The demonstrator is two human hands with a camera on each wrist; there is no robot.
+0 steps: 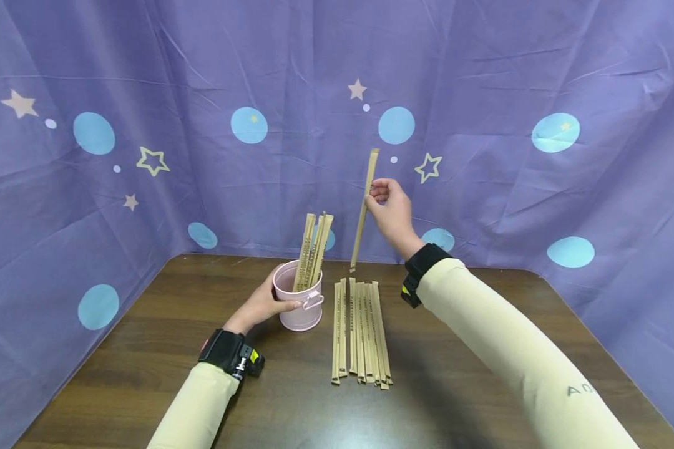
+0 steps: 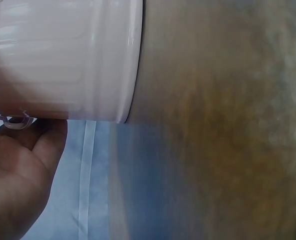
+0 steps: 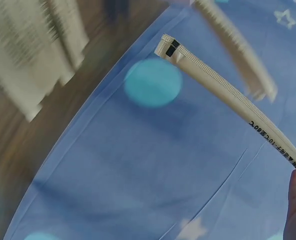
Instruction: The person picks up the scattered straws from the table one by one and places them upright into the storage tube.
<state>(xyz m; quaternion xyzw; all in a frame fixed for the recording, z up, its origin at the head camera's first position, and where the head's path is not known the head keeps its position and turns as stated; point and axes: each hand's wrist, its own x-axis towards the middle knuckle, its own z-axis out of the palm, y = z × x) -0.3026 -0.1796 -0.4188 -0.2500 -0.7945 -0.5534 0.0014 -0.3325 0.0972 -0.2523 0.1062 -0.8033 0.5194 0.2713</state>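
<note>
The bucket (image 1: 299,304) stands on the table (image 1: 146,349), left of a row of wrapped chopstick packets (image 1: 362,332) lying flat side by side. More packets (image 1: 313,251) stand upright in the bucket. The left hand (image 1: 261,305) is at the bucket's left side. The right hand (image 1: 392,215) is above the row's far end, with 1 packet (image 1: 365,209) raised upright. A curtain (image 1: 483,93) hangs behind the table.
</note>
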